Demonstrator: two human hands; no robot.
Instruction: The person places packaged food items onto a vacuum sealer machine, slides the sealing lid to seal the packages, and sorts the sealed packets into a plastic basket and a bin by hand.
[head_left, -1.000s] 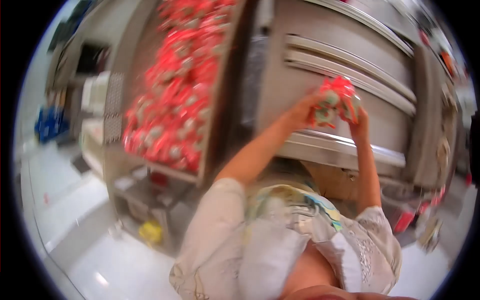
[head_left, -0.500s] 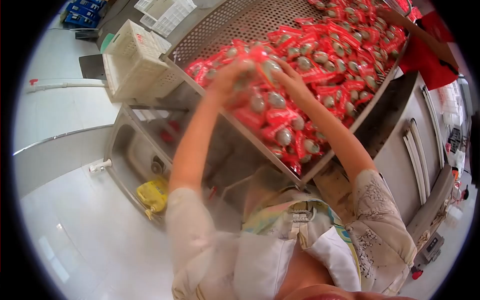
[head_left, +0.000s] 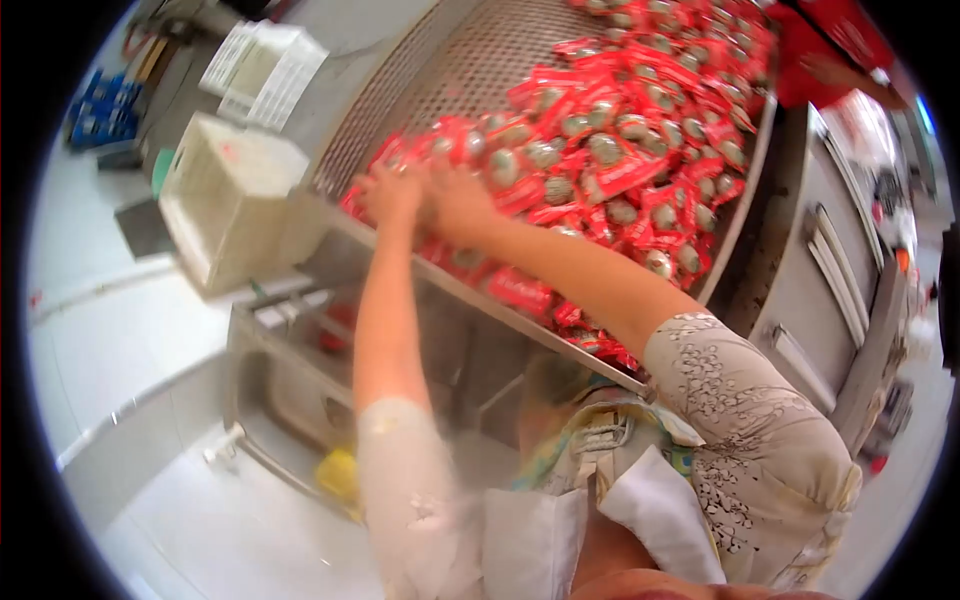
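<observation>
Red and clear plastic packets (head_left: pixel 605 150), each with a rounded, greyish egg-like item inside, lie heaped in a perforated metal tray (head_left: pixel 400 95). My left hand (head_left: pixel 393 195) rests on packets at the tray's near left corner, its fingers spread but blurred. Close beside it, almost touching, my right hand (head_left: pixel 458 205) reaches in over the same packets. Motion smears its fingers, and whether it grips a packet does not show.
White plastic crates (head_left: pixel 235 200) stand left of the tray. A metal sink (head_left: pixel 290 400) with a yellow bag (head_left: pixel 340 472) lies below left. At the upper right, a person in red (head_left: pixel 830 50) stands by the tray's far side. Metal equipment (head_left: pixel 800 270) runs along the right.
Both hands have moved left and down to the tray's left corner, from above the pile, where they were around a blurred packet. The head view has shifted.
</observation>
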